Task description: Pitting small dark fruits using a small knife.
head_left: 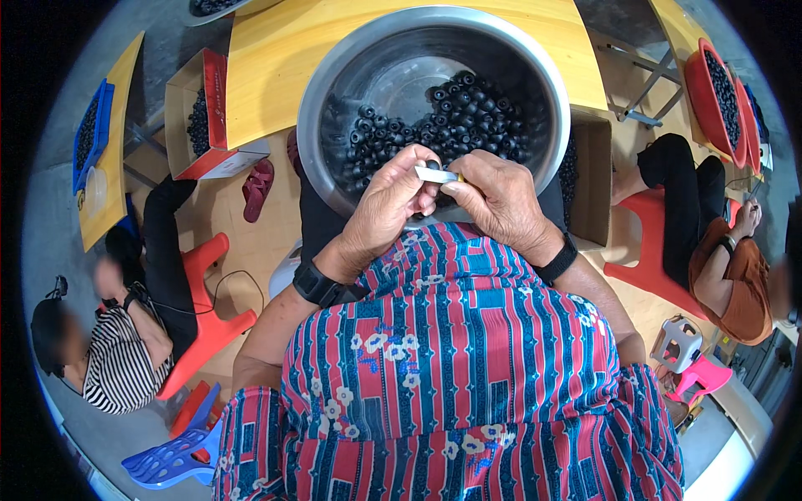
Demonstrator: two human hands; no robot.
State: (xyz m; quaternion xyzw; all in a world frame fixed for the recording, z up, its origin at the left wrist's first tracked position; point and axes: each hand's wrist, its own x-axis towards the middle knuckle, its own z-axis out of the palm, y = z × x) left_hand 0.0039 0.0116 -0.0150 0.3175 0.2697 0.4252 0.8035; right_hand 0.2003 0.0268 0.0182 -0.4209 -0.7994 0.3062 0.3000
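Note:
In front of my body, over the near rim of a large metal basin point(312, 125), both hands are close together. My right hand point(501, 196) is closed around a small knife point(436, 174) with a pale blade and a bit of yellow at its handle. The blade points left and lies against a small black ring-like part point(432, 164), pinched between the fingers of my left hand point(384, 196). Inside the basin is a heap of similar black round parts point(480, 125), several with holes. My fingers partly hide the held part.
The basin rests partly on a yellow table point(267, 92). Boxes of black parts flank it: a red and white carton point(215, 96) and a brown carton point(591, 184). People sit on red stools point(200, 309) at both sides. A red slipper point(258, 190) lies on the floor.

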